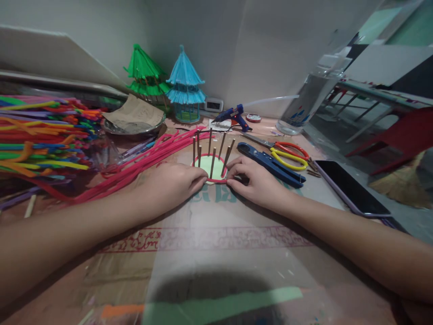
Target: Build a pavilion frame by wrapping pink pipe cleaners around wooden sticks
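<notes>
A small round pale-green base stands on the table with several thin brown sticks upright around its edge. A pink pipe cleaner runs round the base's near rim. My left hand rests at the base's left side, fingers curled and pinching the pink pipe cleaner. At the right side my right hand also pinches it, fingertips pressed against the rim. Both forearms lie on the table.
A pile of coloured pipe cleaners lies at left, pink ones reaching the base. Green and blue pagoda models stand at the back. Glue gun, blue cutters, scissors, phone, water bottle sit right.
</notes>
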A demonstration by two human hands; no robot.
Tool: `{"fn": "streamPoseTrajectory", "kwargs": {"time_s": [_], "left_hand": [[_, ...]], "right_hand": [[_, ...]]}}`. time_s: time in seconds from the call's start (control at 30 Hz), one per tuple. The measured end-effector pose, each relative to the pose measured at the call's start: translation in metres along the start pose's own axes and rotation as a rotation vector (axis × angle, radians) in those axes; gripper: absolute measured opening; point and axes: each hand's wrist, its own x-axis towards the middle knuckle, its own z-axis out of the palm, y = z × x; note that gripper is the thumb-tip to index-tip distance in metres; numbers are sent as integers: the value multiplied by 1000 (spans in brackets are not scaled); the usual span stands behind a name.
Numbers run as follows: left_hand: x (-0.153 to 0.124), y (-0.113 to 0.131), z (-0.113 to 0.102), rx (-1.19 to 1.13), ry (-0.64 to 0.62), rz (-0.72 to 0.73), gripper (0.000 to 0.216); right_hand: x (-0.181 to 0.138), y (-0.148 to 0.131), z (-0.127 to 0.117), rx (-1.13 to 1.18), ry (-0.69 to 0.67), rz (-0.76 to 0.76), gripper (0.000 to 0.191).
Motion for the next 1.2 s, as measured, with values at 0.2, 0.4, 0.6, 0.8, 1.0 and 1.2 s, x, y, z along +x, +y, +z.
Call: {"fn": "streamPoseTrajectory", "kwargs": {"time_s": [0.2,0.4,0.6,0.8,1.0,1.2], "left_hand": [[-1,5,-2,-53,33,-25,34],[3,5,1,-185,28,-57,33],[6,11,-1,-102,-43,-116,32],[8,12,0,-89,-67,-122,33],[6,9,1,-76,-50,-80,34],[2,11,0,20,-36,-71,35]], "right_hand": [[0,3,3,59,34,4,8],[1,5,4,41,16,-11,9],[1,4,3,42,5,-7,11],[1,6,4,43,16,-29,11],[0,6,5,37,19,-32,9],[1,7,4,60,4,-42,10]]}}
